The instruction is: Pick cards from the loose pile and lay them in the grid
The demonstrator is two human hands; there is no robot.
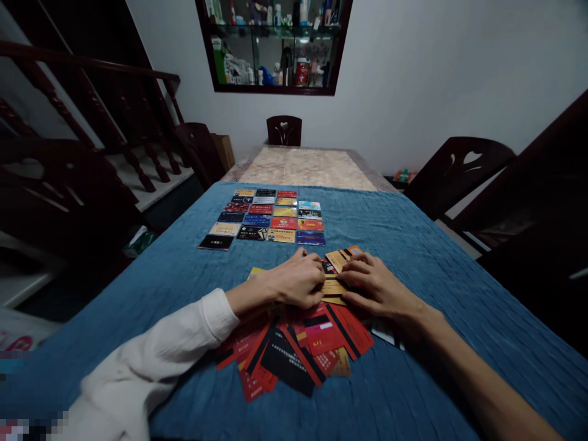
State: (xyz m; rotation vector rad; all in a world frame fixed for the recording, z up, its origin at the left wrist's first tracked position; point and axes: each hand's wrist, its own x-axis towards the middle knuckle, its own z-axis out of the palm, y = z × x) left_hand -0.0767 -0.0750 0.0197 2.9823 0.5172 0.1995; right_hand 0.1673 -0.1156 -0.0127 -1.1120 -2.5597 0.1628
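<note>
A loose pile of plastic cards lies on the blue cloth in front of me. My left hand (301, 280), in a white sleeve, has its fingers curled at the left end of a yellow card with a dark stripe (334, 286). From the other side, my right hand (373, 283) bends its fingers over that card's right end. Beyond it, an orange-and-cream card (342, 258) shows partly under the right fingers. Nearer to me, red cards (321, 335) and a black card (287, 361) fan out, overlapping. A white card (387, 334) pokes out below my right wrist. My palms hide part of the pile.
Several cards (261, 209) are laid out in overlapping columns farther up the blue cloth (367, 214). Past the cloth, the patterned tabletop (307, 164) shows. Dark wooden chairs (463, 162) stand around the table. A glass-shelved wall cabinet (275, 89) is behind.
</note>
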